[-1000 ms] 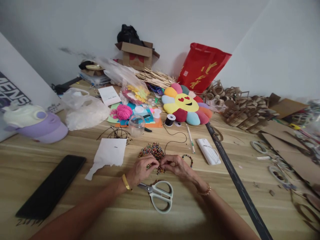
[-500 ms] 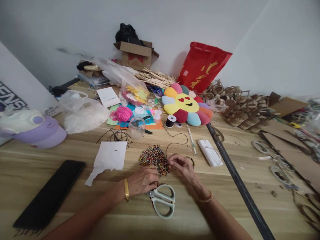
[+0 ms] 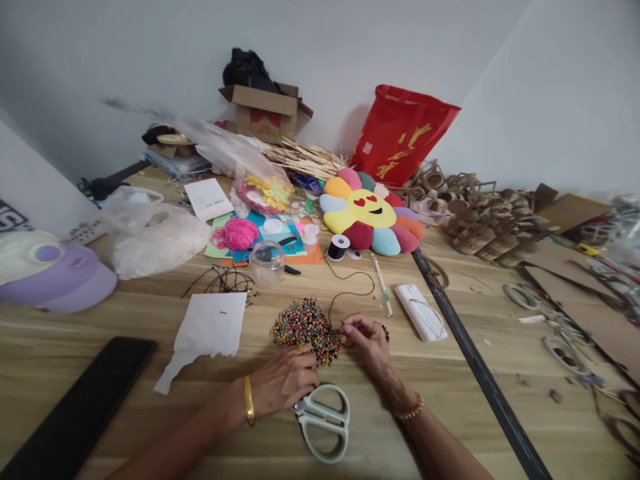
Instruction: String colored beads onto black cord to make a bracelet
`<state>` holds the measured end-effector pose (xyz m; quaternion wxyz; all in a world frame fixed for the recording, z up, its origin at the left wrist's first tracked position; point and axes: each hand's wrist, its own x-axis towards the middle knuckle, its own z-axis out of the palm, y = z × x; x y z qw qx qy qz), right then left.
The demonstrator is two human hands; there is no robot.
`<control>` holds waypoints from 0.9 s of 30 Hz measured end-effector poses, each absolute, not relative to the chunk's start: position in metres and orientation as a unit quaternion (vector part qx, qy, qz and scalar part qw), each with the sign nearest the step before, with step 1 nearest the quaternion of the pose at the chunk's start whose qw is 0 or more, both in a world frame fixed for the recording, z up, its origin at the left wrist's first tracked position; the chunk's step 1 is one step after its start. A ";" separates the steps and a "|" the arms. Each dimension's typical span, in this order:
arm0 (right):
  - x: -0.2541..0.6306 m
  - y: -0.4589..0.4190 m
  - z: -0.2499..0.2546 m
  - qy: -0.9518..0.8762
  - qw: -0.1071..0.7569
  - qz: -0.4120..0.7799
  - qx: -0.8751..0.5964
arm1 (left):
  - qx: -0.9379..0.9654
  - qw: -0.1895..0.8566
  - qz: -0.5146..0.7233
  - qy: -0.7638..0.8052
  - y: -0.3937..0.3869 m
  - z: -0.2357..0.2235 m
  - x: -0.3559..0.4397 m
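Observation:
A heap of small multicoloured beads lies on the wooden table in front of me. My left hand, with a gold bangle at the wrist, rests at the heap's near edge. Its fingers are curled and the tips are hidden. At the right side of the heap, my right hand pinches a thin black cord between thumb and fingers. The cord winds back toward a black spool. Part of a beaded strand shows behind my right hand. Scissors with pale green handles lie beside my left hand, their blades mostly hidden under it.
Torn white paper and black cord pieces lie left, near a clear jar. A black slab is at lower left. A pen, a white case and a flower cushion are right and behind.
The view has shifted a little, so the tabletop things sit slightly lower and further left. My right hand keeps its pinch on the cord; my left hand stays by the beads.

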<state>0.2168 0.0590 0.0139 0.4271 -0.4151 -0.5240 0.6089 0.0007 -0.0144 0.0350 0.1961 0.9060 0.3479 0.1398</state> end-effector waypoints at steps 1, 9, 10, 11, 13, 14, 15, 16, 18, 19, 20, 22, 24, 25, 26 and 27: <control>0.216 0.059 0.014 -0.533 0.438 0.588 -0.422 | 0.906 0.194 0.140 0.349 -0.014 0.034 0.001; 0.222 0.055 0.023 -0.665 0.475 0.347 -0.460 | 0.899 0.151 0.173 0.373 -0.014 0.027 0.000; 0.226 0.056 0.029 -0.700 0.438 0.334 -0.455 | 0.899 0.143 0.178 0.374 -0.015 0.027 0.000; 0.230 0.058 0.036 -0.736 0.388 0.339 -0.440 | 0.900 0.135 0.181 0.374 -0.015 0.026 -0.001; 0.238 0.062 0.053 -0.793 0.260 0.382 -0.398 | 0.901 0.124 0.185 0.373 -0.014 0.024 -0.001; 0.242 0.063 0.061 -0.810 0.198 0.402 -0.377 | 0.901 0.120 0.187 0.372 -0.014 0.023 -0.002; 0.245 0.063 0.068 -0.823 0.149 0.412 -0.363 | 0.901 0.118 0.190 0.372 -0.013 0.022 -0.002; 0.246 0.062 0.074 -0.830 0.113 0.417 -0.352 | 0.900 0.117 0.195 0.371 -0.013 0.020 -0.002; 0.244 0.057 0.081 -0.842 0.058 0.421 -0.333 | 0.896 0.122 0.205 0.374 -0.013 0.019 -0.003; 0.241 0.053 0.082 -0.849 0.037 0.418 -0.321 | 0.893 0.128 0.212 0.377 -0.012 0.018 -0.003; 0.238 0.048 0.082 -0.858 0.020 0.410 -0.308 | 0.888 0.136 0.220 0.381 -0.012 0.019 -0.003; 0.228 0.039 0.079 -0.880 0.006 0.377 -0.289 | 0.875 0.159 0.238 0.390 -0.013 0.021 -0.003; 0.218 0.030 0.074 -0.894 0.025 0.342 -0.287 | 0.856 0.188 0.265 0.402 -0.014 0.025 -0.002; 0.213 0.026 0.073 -0.899 0.041 0.333 -0.283 | 0.844 0.204 0.281 0.409 -0.014 0.027 -0.002; 0.209 0.023 0.072 -0.900 0.056 0.333 -0.274 | 0.828 0.222 0.300 0.420 -0.014 0.029 -0.002; 0.205 0.020 0.071 -0.900 0.070 0.339 -0.264 | 0.808 0.240 0.320 0.432 -0.014 0.030 -0.002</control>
